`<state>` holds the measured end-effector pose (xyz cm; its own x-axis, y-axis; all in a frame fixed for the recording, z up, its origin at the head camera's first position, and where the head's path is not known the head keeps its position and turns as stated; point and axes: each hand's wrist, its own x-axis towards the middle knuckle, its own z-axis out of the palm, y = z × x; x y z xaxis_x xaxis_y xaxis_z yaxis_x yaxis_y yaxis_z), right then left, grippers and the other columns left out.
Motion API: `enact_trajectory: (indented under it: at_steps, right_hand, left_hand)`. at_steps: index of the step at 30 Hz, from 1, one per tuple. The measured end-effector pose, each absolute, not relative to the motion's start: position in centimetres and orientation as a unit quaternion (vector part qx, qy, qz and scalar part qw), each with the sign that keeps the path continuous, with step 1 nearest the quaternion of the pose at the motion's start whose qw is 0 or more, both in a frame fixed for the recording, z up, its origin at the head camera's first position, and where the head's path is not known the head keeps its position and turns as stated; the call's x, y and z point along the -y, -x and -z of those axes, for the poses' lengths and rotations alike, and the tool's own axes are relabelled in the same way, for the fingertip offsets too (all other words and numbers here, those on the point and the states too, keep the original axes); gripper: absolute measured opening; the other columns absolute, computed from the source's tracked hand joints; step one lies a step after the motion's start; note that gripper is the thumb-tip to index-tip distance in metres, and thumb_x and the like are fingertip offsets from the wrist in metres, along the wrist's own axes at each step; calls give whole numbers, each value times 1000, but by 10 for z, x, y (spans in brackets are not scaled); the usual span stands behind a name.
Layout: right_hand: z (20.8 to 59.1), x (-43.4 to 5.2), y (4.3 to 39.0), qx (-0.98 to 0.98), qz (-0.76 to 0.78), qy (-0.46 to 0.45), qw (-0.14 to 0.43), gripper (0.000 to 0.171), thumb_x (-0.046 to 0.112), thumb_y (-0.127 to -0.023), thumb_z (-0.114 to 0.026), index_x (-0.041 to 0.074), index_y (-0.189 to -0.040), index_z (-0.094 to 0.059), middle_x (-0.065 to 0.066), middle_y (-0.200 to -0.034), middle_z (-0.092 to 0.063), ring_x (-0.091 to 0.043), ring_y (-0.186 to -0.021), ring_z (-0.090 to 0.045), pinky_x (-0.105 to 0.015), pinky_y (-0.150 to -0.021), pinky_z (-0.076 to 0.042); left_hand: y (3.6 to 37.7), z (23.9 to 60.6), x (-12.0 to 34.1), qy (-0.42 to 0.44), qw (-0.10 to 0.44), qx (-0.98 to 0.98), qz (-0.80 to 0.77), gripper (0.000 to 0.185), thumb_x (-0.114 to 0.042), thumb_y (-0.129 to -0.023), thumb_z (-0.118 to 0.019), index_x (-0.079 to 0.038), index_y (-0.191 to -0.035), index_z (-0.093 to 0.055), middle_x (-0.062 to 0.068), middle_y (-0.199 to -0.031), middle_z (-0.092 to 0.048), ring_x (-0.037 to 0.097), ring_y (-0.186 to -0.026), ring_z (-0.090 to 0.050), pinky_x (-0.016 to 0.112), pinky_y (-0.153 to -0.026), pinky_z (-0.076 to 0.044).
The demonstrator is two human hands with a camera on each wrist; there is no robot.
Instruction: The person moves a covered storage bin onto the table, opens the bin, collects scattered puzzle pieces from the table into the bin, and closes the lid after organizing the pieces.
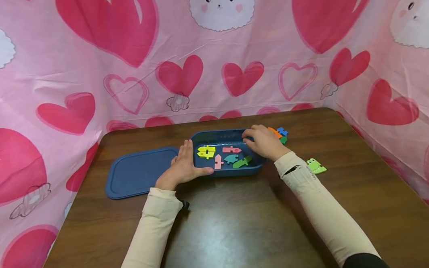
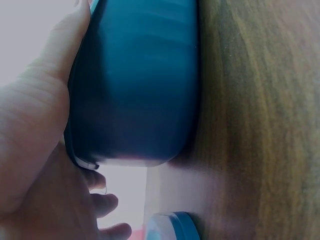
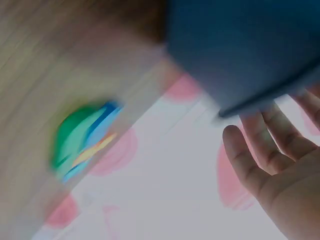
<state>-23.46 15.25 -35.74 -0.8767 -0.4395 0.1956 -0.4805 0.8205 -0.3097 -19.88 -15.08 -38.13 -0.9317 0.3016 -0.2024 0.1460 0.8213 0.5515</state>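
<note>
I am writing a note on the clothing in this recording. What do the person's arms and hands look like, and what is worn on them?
Both hands, the left hand and the right hand, are bare: no gloves, no rings or watch visible. Each forearm has a snug cream sleeve down to the wrist. The left sleeve has small grey lettering near its upper end. The right sleeve has a dark slit near the wrist, and a black garment shows above it.

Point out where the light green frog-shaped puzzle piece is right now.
In the head view, the light green frog-shaped puzzle piece lies on the brown wooden table, right of the right sleeve.
</note>
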Motion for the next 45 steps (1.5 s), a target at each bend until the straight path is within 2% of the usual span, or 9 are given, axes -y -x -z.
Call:
enact_trajectory:
  at_steps: [6, 11, 17, 20, 25, 31, 37, 40, 45]
  right_hand:
    - [367, -215, 246, 958, -214, -175, 79, 20, 12, -98, -64, -1, -111, -72, -17, -100, -67, -35, -92, -61, -53, -85, -49]
    - [376, -243, 251, 974, -180, -138, 13, 30, 11, -100, -61, -6, -124, -66, -27, -115, -67, -44, -102, -62, -59, -92, -48]
    - [387, -244, 259, 978, -157, -126, -49, 47, 20, -101, -61, -5, -140, -55, -31, -130, -59, -50, -117, -56, -64, -97, -44]
    - [390, -240, 262, 979, -152, -125, -53, 43, 19, -100, -62, -4, -137, -58, -30, -130, -60, -51, -118, -55, -65, -97, -43]
    - [392, -234, 262, 979, -141, -142, -35, 29, 11, -97, -64, 0, -123, -68, -23, -119, -67, -48, -110, -60, -63, -94, -46]
    - [392, -228, 257, 975, -130, -175, -33, 19, 11, -93, -69, 4, -110, -70, -14, -99, -70, -40, -93, -64, -60, -84, -50]
    - [394, -226, 251, 969, -148, -187, -60, 13, 18, -94, -71, 6, -95, -66, -5, -76, -63, -29, -74, -60, -50, -74, -51]
    - [395, -228, 247, 965, -170, -188, -74, 16, 21, -95, -70, 5, -97, -68, -3, -78, -65, -25, -75, -61, -48, -75, -52]
    - [392, -234, 240, 961, -177, -181, -115, 30, 19, -91, -74, 1, -115, -66, -10, -98, -71, -28, -90, -64, -52, -85, -52]
  left_hand:
    - [200, 383, 151, -119, 144, -943, -275, 133, -68, -78, -74, -8, -161, 12, 12, -168, 11, 34, -153, 7, 62, -118, -4]
    - [201, 384, 152, -117, 145, -944, -273, 133, -68, -78, -73, -8, -161, 12, 12, -168, 12, 34, -153, 8, 62, -118, -4]
    - [200, 384, 152, -115, 144, -945, -270, 133, -67, -78, -73, -8, -161, 13, 12, -168, 12, 34, -153, 7, 62, -118, -4]
    - [199, 383, 151, -117, 145, -944, -272, 133, -67, -78, -73, -8, -161, 12, 13, -168, 11, 35, -153, 7, 63, -117, -4]
    - [199, 382, 150, -121, 146, -943, -272, 133, -68, -78, -73, -8, -161, 12, 13, -168, 12, 35, -153, 8, 63, -117, -4]
    - [200, 381, 149, -125, 144, -942, -275, 133, -68, -78, -73, -8, -161, 12, 12, -168, 12, 34, -153, 8, 62, -118, -4]
    - [201, 382, 150, -124, 142, -943, -274, 135, -71, -77, -72, -8, -160, 13, 11, -168, 13, 33, -153, 8, 61, -118, -4]
    - [201, 384, 151, -124, 144, -943, -274, 135, -73, -77, -72, -9, -160, 13, 11, -168, 13, 33, -153, 9, 61, -118, -4]
    - [201, 383, 151, -123, 147, -942, -276, 135, -72, -77, -72, -9, -160, 13, 11, -168, 13, 33, -153, 9, 61, -118, -3]
